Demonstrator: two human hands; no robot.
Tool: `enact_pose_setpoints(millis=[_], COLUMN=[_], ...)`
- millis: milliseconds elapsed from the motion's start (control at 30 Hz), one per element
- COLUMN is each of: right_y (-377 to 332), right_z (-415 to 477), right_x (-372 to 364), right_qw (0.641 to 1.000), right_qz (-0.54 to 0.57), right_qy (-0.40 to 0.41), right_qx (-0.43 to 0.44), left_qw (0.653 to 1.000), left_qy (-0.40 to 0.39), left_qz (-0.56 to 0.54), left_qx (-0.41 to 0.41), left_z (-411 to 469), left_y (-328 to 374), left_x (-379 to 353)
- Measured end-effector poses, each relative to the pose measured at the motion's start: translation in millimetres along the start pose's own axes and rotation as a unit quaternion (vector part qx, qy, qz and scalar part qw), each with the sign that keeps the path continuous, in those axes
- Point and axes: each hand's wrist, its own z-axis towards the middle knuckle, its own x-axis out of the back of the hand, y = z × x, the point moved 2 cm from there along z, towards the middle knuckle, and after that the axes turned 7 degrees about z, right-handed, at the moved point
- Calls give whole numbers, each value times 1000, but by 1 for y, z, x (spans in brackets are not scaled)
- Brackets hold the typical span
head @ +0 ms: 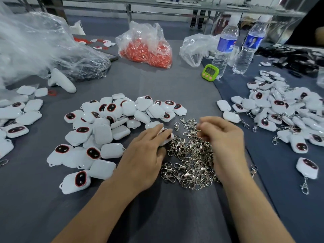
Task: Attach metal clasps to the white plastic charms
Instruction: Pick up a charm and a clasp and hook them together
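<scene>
In the head view, our left hand (145, 155) sits at lower centre of the frame. Its fingers lie over a white rounded plastic charm with a red-rimmed dark oval face (167, 136) and its thumb tucks beneath, holding the charm at the left edge of the heap of silver metal swivel clasps (191, 160) on the grey cloth table (175, 81). Our right hand (223, 135) hovers just right of centre above the same heap, its fingers curled tightly inward. Blur hides the tips, so we cannot tell whether they pinch a clasp or nothing. The held charm lies to the left of those right fingertips, near but apart, with loose clasps between. Our left fingers cover its loop, so we cannot tell which way its long axis points. We judge that the right hand, nearer the clasps, must carry one leftward to the charm. The pile of bare white charms (108, 120) lies left of centre, and the pile of charms already fitted with clasps (280, 109) lies at the right edge
</scene>
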Motion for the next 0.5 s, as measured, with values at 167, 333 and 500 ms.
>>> enact_pose_setpoints(millis=[167,333,500], right_y=[16,15,16], right_z=[-25,-27,-31], right_x=[-30,-33,-32], right_qw=[879,856,891], right_qz=[-412,-424,-365], right_qy=[-174,-232,-229], right_qx=[166,183,142], left_qw=[999,987,964], left_qy=[45,99,174], left_qz=[21,-59,-99], left_qx=[19,112,176], left_z=[3,-3,-1], left_y=[0,-7,-17], left_x=[2,5,11])
